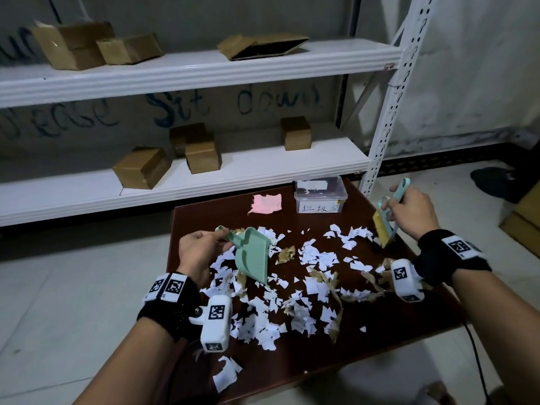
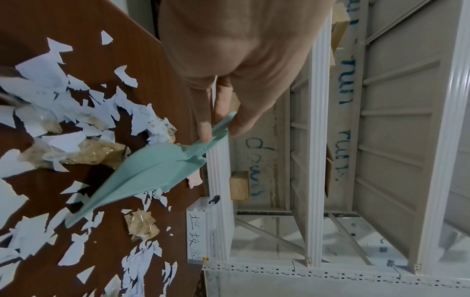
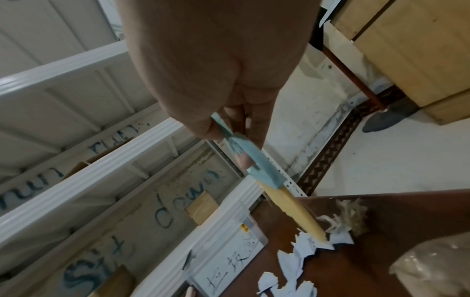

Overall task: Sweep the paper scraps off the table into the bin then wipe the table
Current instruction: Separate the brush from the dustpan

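Several white paper scraps [image 1: 318,260] and crumpled tan bits lie spread over the dark brown table [image 1: 388,317]. My left hand [image 1: 198,248] grips the handle of a mint-green dustpan [image 1: 252,255], tilted with its lip down among the scraps [image 2: 76,140] at the table's left; the dustpan [image 2: 142,172] shows side-on in the left wrist view. My right hand [image 1: 415,211] holds a small brush [image 1: 385,226] by its light-blue handle, yellow bristles [image 3: 295,213] touching scraps at the right edge. A clear plastic bin [image 1: 320,194] with a handwritten label stands at the table's back.
A pink cloth [image 1: 266,203] lies at the back of the table, left of the bin. White metal shelving [image 1: 187,71] with cardboard boxes stands right behind the table. A dark shoe [image 1: 493,179] and a wooden box [image 1: 523,223] sit on the floor to the right.
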Motion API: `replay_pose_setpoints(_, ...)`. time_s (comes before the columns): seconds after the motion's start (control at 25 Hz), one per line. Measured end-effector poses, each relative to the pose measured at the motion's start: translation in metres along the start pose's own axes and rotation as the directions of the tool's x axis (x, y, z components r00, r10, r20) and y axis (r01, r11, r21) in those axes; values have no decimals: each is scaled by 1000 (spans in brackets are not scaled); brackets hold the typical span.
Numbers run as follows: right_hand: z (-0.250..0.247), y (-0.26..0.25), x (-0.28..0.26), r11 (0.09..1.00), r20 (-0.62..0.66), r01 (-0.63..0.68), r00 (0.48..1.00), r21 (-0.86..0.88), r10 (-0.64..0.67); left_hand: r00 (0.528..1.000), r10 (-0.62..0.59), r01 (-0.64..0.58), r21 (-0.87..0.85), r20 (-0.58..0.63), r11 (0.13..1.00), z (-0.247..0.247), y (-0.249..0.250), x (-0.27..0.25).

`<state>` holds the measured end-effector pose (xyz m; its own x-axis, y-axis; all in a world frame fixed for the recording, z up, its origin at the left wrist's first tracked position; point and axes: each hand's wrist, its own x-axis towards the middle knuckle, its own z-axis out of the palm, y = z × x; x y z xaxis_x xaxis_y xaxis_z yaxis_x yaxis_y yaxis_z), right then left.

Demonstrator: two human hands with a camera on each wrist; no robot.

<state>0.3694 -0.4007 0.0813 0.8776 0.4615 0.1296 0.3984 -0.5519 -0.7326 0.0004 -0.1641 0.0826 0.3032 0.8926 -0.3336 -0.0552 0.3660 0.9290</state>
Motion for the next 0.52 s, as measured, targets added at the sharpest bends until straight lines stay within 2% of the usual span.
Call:
replay_pose_setpoints(0.12,-2,5,0,980,-80,26,996,-199,-42,999,9,-8,31,-31,999,1,-4,3)
replay_pose_setpoints(0.24,-4,0,-5,958,-142,81,982,-275,-124,997,30,-24,92,-73,996,1,-10,6)
replay_pose_setpoints(0.32,0,2,-5,949,-121,87,984,-302,-129,997,29,-21,110,-68,994,-1,-11,8)
replay_pose_setpoints(0.52,11,8,-13,903,-12,30,999,-429,-39,1000,-5,7,146,-16,989,-3,-9,7)
